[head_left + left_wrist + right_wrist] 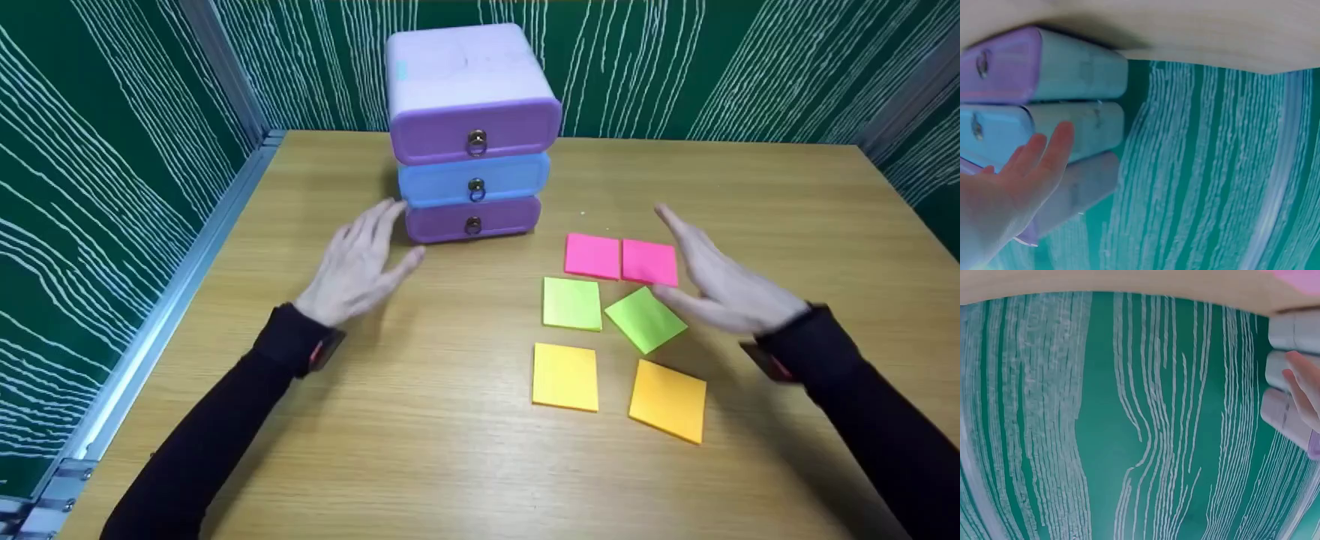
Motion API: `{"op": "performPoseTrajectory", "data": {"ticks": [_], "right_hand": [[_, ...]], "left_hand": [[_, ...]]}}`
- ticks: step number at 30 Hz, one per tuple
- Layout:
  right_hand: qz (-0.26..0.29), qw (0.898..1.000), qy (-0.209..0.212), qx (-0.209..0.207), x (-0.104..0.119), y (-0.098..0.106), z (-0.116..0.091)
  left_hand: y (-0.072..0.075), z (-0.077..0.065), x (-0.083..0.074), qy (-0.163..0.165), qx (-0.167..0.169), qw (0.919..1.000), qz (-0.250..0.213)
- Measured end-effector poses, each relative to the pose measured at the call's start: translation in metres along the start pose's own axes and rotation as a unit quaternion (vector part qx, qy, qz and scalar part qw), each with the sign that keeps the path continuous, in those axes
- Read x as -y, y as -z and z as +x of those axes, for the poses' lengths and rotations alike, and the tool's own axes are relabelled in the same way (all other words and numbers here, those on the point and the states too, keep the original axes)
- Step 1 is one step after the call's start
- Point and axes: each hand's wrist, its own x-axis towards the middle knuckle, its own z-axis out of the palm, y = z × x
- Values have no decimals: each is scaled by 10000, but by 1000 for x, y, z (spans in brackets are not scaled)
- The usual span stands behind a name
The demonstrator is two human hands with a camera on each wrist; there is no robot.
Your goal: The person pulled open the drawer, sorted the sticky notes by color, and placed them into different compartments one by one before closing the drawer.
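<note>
My left hand [356,262] is held with straight, spread fingers at the left front of a small three-drawer unit [472,71]. Its fingertips overlap the lower left corner of the blue drawer [442,184] in the head view; nothing is in the hand. To the right, my right hand [724,289] also has extended fingers and holds nothing. It overlaps the edge of a pink sticky-note pad [645,261], near a tilted green pad [645,321]. Another pink pad [591,256] and a second green pad [571,304] lie to their left. All three drawers, purple, blue and purple, are closed.
Nearer the front lie a yellow pad [565,377] and an orange-yellow pad [667,401] on the wooden table [375,450]. Green walls with white streaks [645,67] stand behind and at both sides. A metal rail [172,292] runs along the left edge.
</note>
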Motion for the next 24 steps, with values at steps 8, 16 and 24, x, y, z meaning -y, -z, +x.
{"op": "performPoseTrajectory", "data": {"ticks": [8,16,24], "right_hand": [[1550,9868,448,116,14,16,92],[3754,9264,-180,-236,29,20,171],[4014,9136,-274,-584,47,9,215]], "left_hand": [[19,40,14,662,-68,9935,-920],[19,85,16,1228,-334,9646,-2308],[16,124,14,1480,-1096,8849,-4279]]}}
